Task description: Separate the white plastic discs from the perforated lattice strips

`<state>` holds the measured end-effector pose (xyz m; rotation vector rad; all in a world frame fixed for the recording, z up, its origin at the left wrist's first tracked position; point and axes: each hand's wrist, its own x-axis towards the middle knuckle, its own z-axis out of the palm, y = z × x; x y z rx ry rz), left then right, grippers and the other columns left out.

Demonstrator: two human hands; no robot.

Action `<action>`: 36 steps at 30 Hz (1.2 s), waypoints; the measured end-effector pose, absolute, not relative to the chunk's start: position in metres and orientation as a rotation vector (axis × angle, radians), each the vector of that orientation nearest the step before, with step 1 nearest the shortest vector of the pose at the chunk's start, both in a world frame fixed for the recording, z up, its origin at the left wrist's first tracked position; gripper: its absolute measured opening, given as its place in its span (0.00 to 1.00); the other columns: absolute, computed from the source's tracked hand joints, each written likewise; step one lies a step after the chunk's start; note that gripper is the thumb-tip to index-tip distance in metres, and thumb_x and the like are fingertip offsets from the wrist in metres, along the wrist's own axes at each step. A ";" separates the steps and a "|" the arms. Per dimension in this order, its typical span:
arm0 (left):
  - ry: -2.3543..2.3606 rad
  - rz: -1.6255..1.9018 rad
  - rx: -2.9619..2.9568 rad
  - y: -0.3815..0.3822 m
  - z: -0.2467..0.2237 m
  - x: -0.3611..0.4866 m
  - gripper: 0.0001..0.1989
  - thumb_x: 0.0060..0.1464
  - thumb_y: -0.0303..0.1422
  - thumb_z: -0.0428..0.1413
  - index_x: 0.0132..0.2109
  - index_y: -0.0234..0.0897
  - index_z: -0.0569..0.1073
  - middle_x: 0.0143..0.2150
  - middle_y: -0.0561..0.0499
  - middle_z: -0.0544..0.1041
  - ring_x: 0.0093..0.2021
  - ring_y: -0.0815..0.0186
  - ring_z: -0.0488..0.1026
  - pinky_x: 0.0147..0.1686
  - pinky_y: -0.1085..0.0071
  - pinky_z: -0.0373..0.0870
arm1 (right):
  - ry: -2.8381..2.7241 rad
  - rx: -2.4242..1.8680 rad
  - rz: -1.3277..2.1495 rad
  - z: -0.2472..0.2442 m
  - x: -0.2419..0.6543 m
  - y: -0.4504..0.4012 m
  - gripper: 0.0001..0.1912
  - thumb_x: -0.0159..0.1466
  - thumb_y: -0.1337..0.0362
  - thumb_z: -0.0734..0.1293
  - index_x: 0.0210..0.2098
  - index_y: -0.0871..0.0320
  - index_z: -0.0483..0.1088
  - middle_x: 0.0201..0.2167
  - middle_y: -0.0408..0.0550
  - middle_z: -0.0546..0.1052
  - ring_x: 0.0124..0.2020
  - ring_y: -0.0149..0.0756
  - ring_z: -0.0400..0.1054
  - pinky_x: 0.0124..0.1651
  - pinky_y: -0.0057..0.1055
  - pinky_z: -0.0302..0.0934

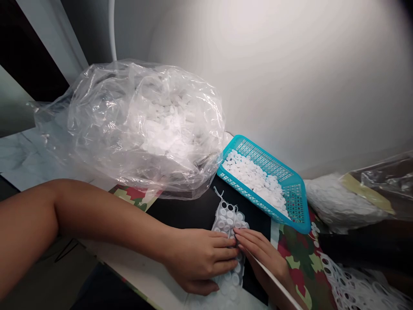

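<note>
A translucent white strip of round plastic pieces (226, 215) lies on a black mat (180, 211) in front of me. My left hand (201, 258) rests across the strip from the left, fingers stretched out and lying flat over it. From the right, my right hand (264, 254) touches the strip's right edge with its fingertips, the fingers extended side by side. The fingertips of both hands nearly meet over the middle of the strip. More round pieces show below my left hand. A thin white cord (274, 280) crosses in front of my right hand.
A large clear bag (112, 129) of white pieces stands at the back left. Behind my right hand, a blue basket (303, 206) holds small white discs (254, 181). Another filled bag (345, 202) and a pile of ringed plastic strips (358, 284) are at the right.
</note>
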<state>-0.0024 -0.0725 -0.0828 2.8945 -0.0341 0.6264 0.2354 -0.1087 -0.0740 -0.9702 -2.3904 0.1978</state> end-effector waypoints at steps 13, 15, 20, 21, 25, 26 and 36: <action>-0.036 0.590 2.905 -0.073 -0.084 -0.003 0.29 0.57 0.38 0.45 0.57 0.17 0.66 0.60 0.32 0.66 0.59 0.48 0.65 0.61 0.60 0.60 | -2.256 -1.083 0.353 -0.057 0.242 -0.111 0.12 0.64 0.74 0.62 0.45 0.58 0.71 0.40 0.50 0.78 0.45 0.36 0.73 0.48 0.31 0.70; -0.029 0.582 2.903 -0.073 -0.084 -0.003 0.29 0.57 0.38 0.45 0.57 0.17 0.66 0.60 0.32 0.65 0.60 0.49 0.64 0.61 0.60 0.59 | -2.284 -1.098 0.439 -0.057 0.245 -0.112 0.11 0.64 0.73 0.62 0.43 0.57 0.71 0.40 0.50 0.78 0.45 0.36 0.73 0.47 0.31 0.70; -0.019 0.555 2.896 -0.073 -0.083 -0.004 0.29 0.57 0.38 0.45 0.57 0.17 0.66 0.60 0.33 0.65 0.60 0.49 0.63 0.62 0.61 0.58 | -2.328 -1.068 0.469 -0.058 0.246 -0.110 0.10 0.64 0.73 0.62 0.43 0.58 0.71 0.42 0.51 0.78 0.46 0.37 0.73 0.49 0.32 0.70; -0.021 0.547 2.896 -0.073 -0.082 -0.004 0.29 0.57 0.38 0.44 0.57 0.17 0.66 0.60 0.33 0.65 0.60 0.49 0.63 0.62 0.61 0.58 | -2.337 -1.063 0.450 -0.057 0.246 -0.110 0.11 0.64 0.73 0.62 0.44 0.58 0.71 0.42 0.52 0.78 0.46 0.37 0.73 0.49 0.31 0.70; -0.030 0.519 2.901 -0.072 -0.081 -0.004 0.29 0.58 0.38 0.44 0.58 0.18 0.65 0.61 0.33 0.65 0.61 0.49 0.63 0.62 0.61 0.57 | -2.402 -1.039 0.313 -0.055 0.242 -0.110 0.10 0.65 0.72 0.61 0.44 0.60 0.71 0.42 0.53 0.78 0.47 0.36 0.73 0.49 0.30 0.71; -0.032 0.521 2.900 -0.072 -0.081 -0.004 0.29 0.58 0.38 0.44 0.58 0.18 0.64 0.61 0.33 0.65 0.61 0.49 0.63 0.62 0.62 0.56 | -2.422 -1.021 0.271 -0.055 0.241 -0.110 0.11 0.65 0.72 0.61 0.45 0.61 0.71 0.43 0.54 0.78 0.47 0.36 0.73 0.49 0.30 0.71; -0.043 0.579 2.892 -0.072 -0.084 -0.003 0.28 0.57 0.38 0.45 0.57 0.18 0.66 0.60 0.33 0.66 0.60 0.49 0.64 0.60 0.60 0.60 | -2.317 -1.156 -0.044 -0.056 0.249 -0.103 0.11 0.67 0.70 0.59 0.44 0.58 0.71 0.38 0.49 0.80 0.39 0.36 0.76 0.45 0.29 0.72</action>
